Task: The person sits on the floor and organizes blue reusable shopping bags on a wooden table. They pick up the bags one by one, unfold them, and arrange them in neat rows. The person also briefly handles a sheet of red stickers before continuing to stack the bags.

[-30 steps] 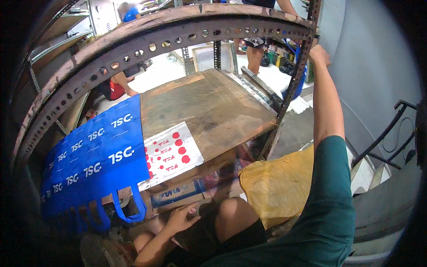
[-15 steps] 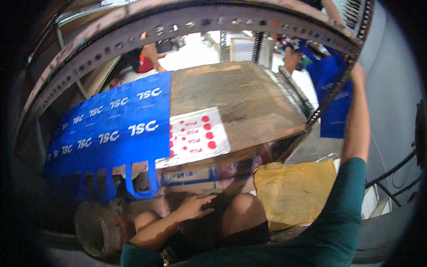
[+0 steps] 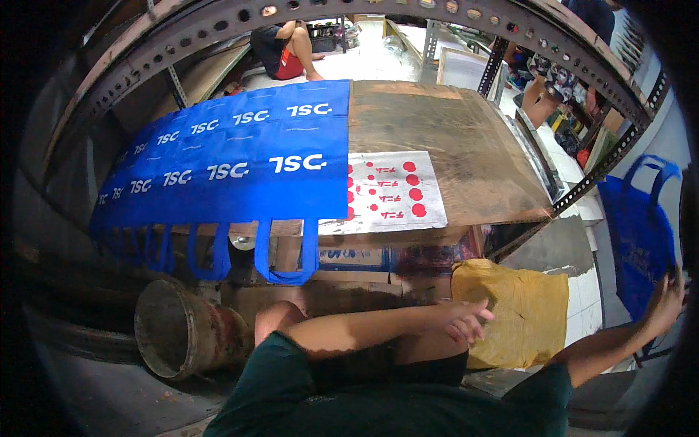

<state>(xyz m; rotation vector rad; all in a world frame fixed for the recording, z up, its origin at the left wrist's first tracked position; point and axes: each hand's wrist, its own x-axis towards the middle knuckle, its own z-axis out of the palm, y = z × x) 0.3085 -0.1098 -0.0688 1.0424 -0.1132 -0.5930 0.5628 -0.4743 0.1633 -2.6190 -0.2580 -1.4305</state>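
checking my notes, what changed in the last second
The right hand came down from the rack post and now grips a blue bag at the right. The left hand lifted off the lap, empty, by the yellow sack. The row of blue bags and spotted sheet stayed on the shelf.

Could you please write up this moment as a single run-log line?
right hand: holds blue bag at far right | left hand: free, above yellow sack | wooden board: row of blue bags, dotted sheet
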